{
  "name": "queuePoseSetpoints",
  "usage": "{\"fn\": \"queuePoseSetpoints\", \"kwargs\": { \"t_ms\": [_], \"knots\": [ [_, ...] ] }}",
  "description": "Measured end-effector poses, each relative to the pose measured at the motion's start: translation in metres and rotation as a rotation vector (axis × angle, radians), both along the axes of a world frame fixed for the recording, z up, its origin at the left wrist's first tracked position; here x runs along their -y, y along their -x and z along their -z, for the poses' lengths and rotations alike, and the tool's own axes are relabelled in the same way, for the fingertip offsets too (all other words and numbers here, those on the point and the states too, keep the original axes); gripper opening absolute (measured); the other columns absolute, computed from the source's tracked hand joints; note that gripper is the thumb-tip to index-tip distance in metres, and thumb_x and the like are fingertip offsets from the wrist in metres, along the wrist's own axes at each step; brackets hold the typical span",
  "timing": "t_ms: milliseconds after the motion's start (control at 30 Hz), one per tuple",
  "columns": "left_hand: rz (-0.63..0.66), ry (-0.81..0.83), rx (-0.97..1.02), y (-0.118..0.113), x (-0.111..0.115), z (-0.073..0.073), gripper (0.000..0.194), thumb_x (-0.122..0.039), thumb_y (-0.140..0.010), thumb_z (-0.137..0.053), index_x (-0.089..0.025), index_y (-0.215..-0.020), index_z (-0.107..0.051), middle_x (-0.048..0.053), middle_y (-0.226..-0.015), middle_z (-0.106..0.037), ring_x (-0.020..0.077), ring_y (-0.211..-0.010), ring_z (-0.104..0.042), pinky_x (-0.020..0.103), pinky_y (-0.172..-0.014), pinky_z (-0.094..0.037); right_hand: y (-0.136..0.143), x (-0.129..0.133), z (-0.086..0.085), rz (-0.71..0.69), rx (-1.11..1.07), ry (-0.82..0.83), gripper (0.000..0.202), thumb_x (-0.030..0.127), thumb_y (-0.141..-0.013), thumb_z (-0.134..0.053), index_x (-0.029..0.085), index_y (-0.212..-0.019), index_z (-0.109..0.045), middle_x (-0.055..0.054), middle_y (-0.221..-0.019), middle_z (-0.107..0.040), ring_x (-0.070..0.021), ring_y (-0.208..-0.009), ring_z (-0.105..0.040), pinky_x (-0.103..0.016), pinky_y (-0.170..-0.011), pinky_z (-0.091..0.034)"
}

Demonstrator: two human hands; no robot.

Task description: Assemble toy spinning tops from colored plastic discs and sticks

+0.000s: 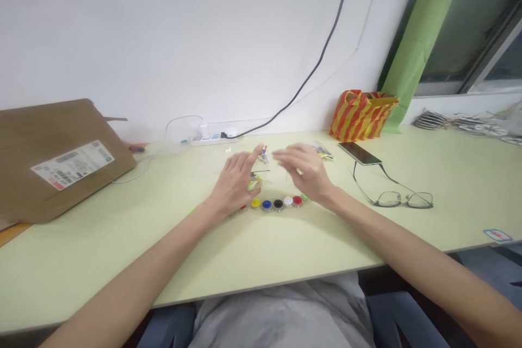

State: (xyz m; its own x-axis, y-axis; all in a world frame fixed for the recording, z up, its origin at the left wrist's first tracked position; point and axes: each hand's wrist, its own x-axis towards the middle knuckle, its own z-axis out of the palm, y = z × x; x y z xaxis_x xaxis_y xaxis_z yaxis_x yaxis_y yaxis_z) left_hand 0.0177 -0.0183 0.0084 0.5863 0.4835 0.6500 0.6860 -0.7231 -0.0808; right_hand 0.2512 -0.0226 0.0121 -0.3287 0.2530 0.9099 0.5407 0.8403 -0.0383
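My left hand [235, 180] is over the table with thumb and index finger spread apart, beside a small green and yellow item [255, 182] that it partly covers. To the right, my right hand [302, 169] is raised with its fingers close together and blurred; what they hold, if anything, is hidden. Below and between the hands runs a row of small round pots, among them yellow [255, 203], blue [266, 205], black [278, 204], white [288, 201] and red [297, 200]. Small coloured pieces [264, 154] lie just beyond my left fingertips.
A cardboard box [61, 157] stands at the left. Along the wall are a power strip [214, 135] and a striped bag [362, 116]. A phone [359, 154], glasses [403, 199] and a small packet [323, 151] lie to the right.
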Motion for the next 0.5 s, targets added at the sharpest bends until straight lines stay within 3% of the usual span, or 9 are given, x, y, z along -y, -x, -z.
{"fn": "queuePoseSetpoints", "kwargs": {
  "t_ms": [100,233,367,500],
  "knots": [
    [-0.072,0.025,0.016,0.006,-0.004,-0.001,0.1,-0.02,-0.079,-0.061,-0.025,-0.161,-0.004,0.009,-0.118,-0.053,0.031,-0.11,-0.049,0.048,-0.1,-0.043,-0.033,-0.019,-0.005,0.196,-0.118,0.045,0.022,0.019,-0.102,-0.049,0.019,-0.103,-0.071,-0.009,-0.1,-0.073,-0.0234,-0.094,-0.06,-0.04,-0.086,-0.048],
    [-0.119,0.081,0.023,0.013,-0.011,0.0,0.101,-0.019,-0.079,-0.06,-0.026,-0.162,-0.002,0.009,-0.119,-0.053,0.0302,-0.108,-0.049,0.049,-0.102,-0.042,-0.071,-0.053,0.011,0.472,0.11,0.34,0.018,0.017,-0.095,-0.057,0.018,-0.096,-0.075,-0.01,-0.097,-0.069,-0.0269,-0.095,-0.055,-0.04,-0.084,-0.044],
    [-0.13,0.136,-0.003,0.018,-0.015,0.002,0.102,-0.018,-0.08,-0.059,-0.027,-0.162,0.001,0.009,-0.119,-0.053,0.0298,-0.11,-0.049,0.049,-0.104,-0.041,-0.076,-0.071,0.03,0.585,0.3,0.576,0.017,0.026,-0.094,-0.062,0.019,-0.092,-0.078,-0.011,-0.099,-0.068,-0.0269,-0.097,-0.053,-0.037,-0.083,-0.041],
    [-0.117,0.157,-0.024,0.02,-0.016,0.002,0.102,-0.017,-0.08,-0.059,-0.027,-0.162,0.001,0.009,-0.119,-0.053,0.0291,-0.109,-0.05,0.048,-0.103,-0.041,-0.066,-0.074,0.034,0.635,0.38,0.634,0.016,0.021,-0.092,-0.061,0.019,-0.093,-0.077,-0.011,-0.099,-0.068,-0.0266,-0.102,-0.052,-0.035,-0.082,-0.037]
  ]
}}
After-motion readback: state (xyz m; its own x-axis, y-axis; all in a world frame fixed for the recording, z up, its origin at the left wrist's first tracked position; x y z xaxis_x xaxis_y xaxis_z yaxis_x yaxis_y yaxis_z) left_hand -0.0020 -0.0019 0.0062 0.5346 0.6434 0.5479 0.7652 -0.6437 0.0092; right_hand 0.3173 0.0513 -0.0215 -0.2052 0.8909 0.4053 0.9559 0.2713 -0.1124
